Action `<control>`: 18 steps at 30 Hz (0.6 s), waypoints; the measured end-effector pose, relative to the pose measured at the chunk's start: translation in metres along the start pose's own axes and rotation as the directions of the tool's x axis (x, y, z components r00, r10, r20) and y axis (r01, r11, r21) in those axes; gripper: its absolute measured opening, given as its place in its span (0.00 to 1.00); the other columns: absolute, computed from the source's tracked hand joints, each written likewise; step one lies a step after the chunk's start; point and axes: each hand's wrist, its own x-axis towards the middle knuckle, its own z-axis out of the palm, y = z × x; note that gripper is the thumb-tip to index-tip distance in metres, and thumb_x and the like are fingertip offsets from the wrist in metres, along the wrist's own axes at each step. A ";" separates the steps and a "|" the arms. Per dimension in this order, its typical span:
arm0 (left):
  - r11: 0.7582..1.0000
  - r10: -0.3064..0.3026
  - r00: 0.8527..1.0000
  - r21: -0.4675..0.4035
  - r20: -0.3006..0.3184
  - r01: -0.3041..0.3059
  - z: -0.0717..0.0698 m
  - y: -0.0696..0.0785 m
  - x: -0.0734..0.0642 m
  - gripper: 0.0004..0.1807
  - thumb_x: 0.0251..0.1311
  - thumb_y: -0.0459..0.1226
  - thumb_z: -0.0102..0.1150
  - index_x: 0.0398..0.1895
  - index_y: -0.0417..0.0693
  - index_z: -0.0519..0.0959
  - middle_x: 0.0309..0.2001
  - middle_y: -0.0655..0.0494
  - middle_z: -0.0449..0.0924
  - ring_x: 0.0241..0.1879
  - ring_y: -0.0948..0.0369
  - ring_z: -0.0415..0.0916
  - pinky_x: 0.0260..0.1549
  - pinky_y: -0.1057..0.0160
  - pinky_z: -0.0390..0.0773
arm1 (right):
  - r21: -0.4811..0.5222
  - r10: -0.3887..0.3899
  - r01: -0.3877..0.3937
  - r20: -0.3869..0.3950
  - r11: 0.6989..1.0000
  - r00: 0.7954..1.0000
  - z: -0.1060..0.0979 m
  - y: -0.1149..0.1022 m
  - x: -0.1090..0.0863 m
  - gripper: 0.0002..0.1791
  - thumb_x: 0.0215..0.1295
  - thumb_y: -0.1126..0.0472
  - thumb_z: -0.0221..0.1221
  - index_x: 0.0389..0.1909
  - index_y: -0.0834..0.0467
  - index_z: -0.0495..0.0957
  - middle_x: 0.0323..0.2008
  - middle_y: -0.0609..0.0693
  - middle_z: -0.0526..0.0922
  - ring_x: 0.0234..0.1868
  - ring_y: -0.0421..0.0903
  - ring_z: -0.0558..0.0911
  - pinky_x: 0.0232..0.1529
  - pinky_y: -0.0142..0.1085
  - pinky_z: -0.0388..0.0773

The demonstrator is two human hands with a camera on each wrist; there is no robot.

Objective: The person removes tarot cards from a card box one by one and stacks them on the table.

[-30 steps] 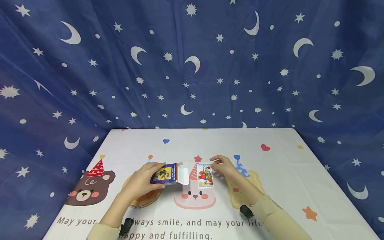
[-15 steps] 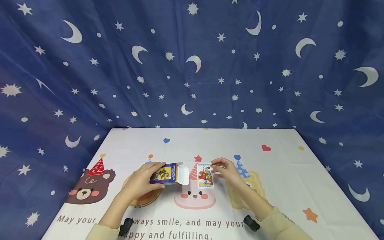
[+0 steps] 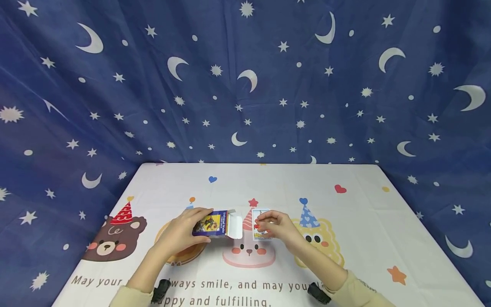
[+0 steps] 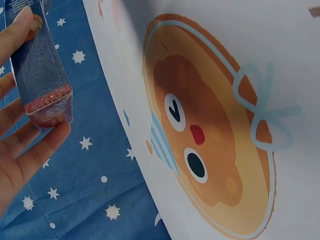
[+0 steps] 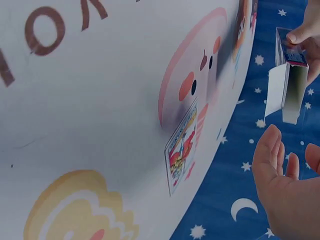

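Note:
My left hand point(image 3: 180, 232) grips a blue tarot card box point(image 3: 211, 223) from its closed end, thumb along the near side and fingers along the far side. The box's white end flap point(image 3: 235, 226) stands open toward the right. A tarot card point(image 5: 182, 150) with a colourful figure lies face up on the tablecloth to the right of the box. Over that card hovers my right hand point(image 3: 281, 228), fingers loosely bent with nothing between them, partly covering the picture in the head view. From the right wrist, the box's open mouth faces this hand.
A white tablecloth point(image 3: 184, 281) with cartoon animals and printed lettering covers the table. Behind it hangs a dark blue curtain point(image 3: 268, 89) with moons and stars. Black wrist devices sit at both sleeves.
My right hand has moved left and toward me, from the card's right edge to over the card. The left hand and the box stay almost in place.

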 end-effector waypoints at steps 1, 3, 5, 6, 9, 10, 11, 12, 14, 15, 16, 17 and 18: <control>1.000 0.011 1.000 0.001 -0.003 -0.011 0.001 0.000 0.000 0.43 0.40 0.50 0.74 0.63 0.52 0.71 0.59 0.52 0.74 0.58 0.49 0.71 0.53 0.45 0.75 | 0.002 -0.002 0.002 0.005 1.000 1.000 0.001 0.001 0.000 0.16 0.62 0.66 0.57 0.48 0.71 0.73 0.45 0.67 0.79 0.37 0.44 0.83 0.45 0.45 0.82; 1.000 0.025 1.000 -0.003 -0.001 -0.025 0.002 0.001 0.001 0.43 0.39 0.49 0.75 0.63 0.51 0.71 0.59 0.51 0.74 0.58 0.48 0.72 0.53 0.44 0.74 | 0.005 -0.008 0.008 0.012 1.000 1.000 0.003 0.002 -0.001 0.15 0.61 0.67 0.57 0.48 0.71 0.73 0.43 0.66 0.79 0.37 0.44 0.84 0.44 0.46 0.83; 0.999 0.032 0.999 -0.003 -0.002 -0.032 0.004 0.001 0.001 0.43 0.39 0.49 0.75 0.63 0.51 0.71 0.59 0.50 0.74 0.58 0.47 0.72 0.52 0.43 0.74 | 0.007 -0.010 0.010 0.024 1.000 1.000 0.004 0.003 -0.002 0.16 0.61 0.68 0.57 0.48 0.72 0.72 0.41 0.64 0.80 0.37 0.45 0.84 0.44 0.45 0.83; 0.999 0.033 0.999 -0.004 -0.003 -0.033 0.004 0.002 0.001 0.43 0.39 0.49 0.75 0.63 0.51 0.71 0.59 0.49 0.74 0.58 0.47 0.72 0.52 0.43 0.74 | 0.008 -0.011 0.011 0.029 1.000 1.000 0.005 0.003 -0.003 0.17 0.61 0.67 0.57 0.48 0.73 0.72 0.40 0.63 0.81 0.37 0.45 0.84 0.44 0.44 0.83; 1.000 0.030 1.000 0.000 -0.006 -0.030 0.006 0.002 0.002 0.42 0.39 0.48 0.75 0.63 0.51 0.71 0.58 0.49 0.75 0.58 0.47 0.72 0.52 0.43 0.74 | 0.007 -0.019 0.019 0.049 1.000 0.999 0.007 0.003 -0.004 0.18 0.61 0.67 0.57 0.49 0.74 0.71 0.39 0.60 0.81 0.36 0.43 0.84 0.42 0.42 0.83; 1.000 0.030 1.000 0.000 -0.008 -0.030 0.006 0.003 0.002 0.42 0.38 0.48 0.75 0.62 0.51 0.71 0.58 0.49 0.75 0.58 0.48 0.72 0.53 0.43 0.74 | 0.008 -0.019 0.018 0.055 1.000 0.998 0.009 0.002 -0.004 0.19 0.61 0.67 0.57 0.49 0.75 0.70 0.39 0.60 0.81 0.35 0.42 0.83 0.42 0.41 0.84; 1.000 0.031 1.000 0.004 -0.007 -0.031 0.006 0.003 0.002 0.42 0.39 0.48 0.75 0.62 0.51 0.71 0.58 0.50 0.75 0.58 0.48 0.72 0.53 0.44 0.74 | 0.008 -0.019 0.019 0.059 1.000 0.998 0.010 0.002 -0.004 0.19 0.61 0.66 0.58 0.49 0.75 0.70 0.39 0.61 0.81 0.35 0.41 0.83 0.41 0.41 0.84; 1.000 0.030 1.000 0.007 -0.004 -0.030 0.006 0.004 0.002 0.42 0.39 0.48 0.75 0.62 0.51 0.71 0.58 0.50 0.75 0.58 0.48 0.72 0.53 0.44 0.74 | 0.006 -0.020 0.020 0.063 1.000 0.998 0.011 0.002 -0.003 0.19 0.61 0.66 0.58 0.49 0.75 0.70 0.40 0.62 0.81 0.34 0.40 0.83 0.41 0.40 0.84; 1.000 0.026 1.000 0.014 0.004 -0.026 0.006 0.005 0.002 0.42 0.39 0.49 0.75 0.63 0.52 0.71 0.58 0.50 0.75 0.58 0.48 0.72 0.54 0.45 0.74 | 0.001 -0.019 0.019 0.069 1.000 0.997 0.014 0.000 -0.002 0.19 0.62 0.66 0.58 0.50 0.75 0.70 0.42 0.65 0.80 0.34 0.40 0.82 0.41 0.41 0.84; 1.000 0.024 1.000 0.019 0.008 -0.024 0.006 0.005 0.003 0.42 0.39 0.49 0.75 0.63 0.52 0.71 0.58 0.50 0.75 0.58 0.48 0.71 0.55 0.45 0.74 | -0.006 -0.018 0.019 0.069 1.000 0.997 0.016 0.000 -0.001 0.19 0.62 0.66 0.58 0.50 0.74 0.71 0.42 0.65 0.80 0.34 0.40 0.82 0.41 0.41 0.84; 1.000 0.021 1.000 0.019 0.011 -0.022 0.006 0.005 0.003 0.42 0.39 0.50 0.75 0.63 0.52 0.71 0.59 0.50 0.74 0.58 0.48 0.71 0.55 0.45 0.73 | -0.013 -0.021 0.022 0.074 1.000 0.997 0.018 -0.002 0.000 0.19 0.62 0.66 0.58 0.50 0.74 0.71 0.42 0.65 0.80 0.34 0.40 0.82 0.41 0.41 0.84; 1.000 0.020 1.000 0.022 0.015 -0.020 0.006 0.006 0.004 0.43 0.39 0.50 0.74 0.63 0.52 0.71 0.59 0.50 0.74 0.59 0.49 0.71 0.55 0.45 0.73 | -0.018 -0.021 0.023 0.079 1.000 0.997 0.020 -0.003 0.002 0.18 0.62 0.66 0.57 0.49 0.73 0.71 0.41 0.64 0.80 0.34 0.41 0.82 0.40 0.41 0.84; 1.000 0.017 1.000 0.021 0.017 -0.017 0.006 0.006 0.004 0.43 0.39 0.50 0.74 0.63 0.53 0.71 0.59 0.50 0.74 0.59 0.49 0.71 0.56 0.45 0.73 | -0.023 -0.022 0.024 0.083 0.999 0.996 0.021 -0.003 0.004 0.17 0.62 0.66 0.57 0.49 0.73 0.72 0.40 0.62 0.81 0.34 0.41 0.82 0.39 0.40 0.84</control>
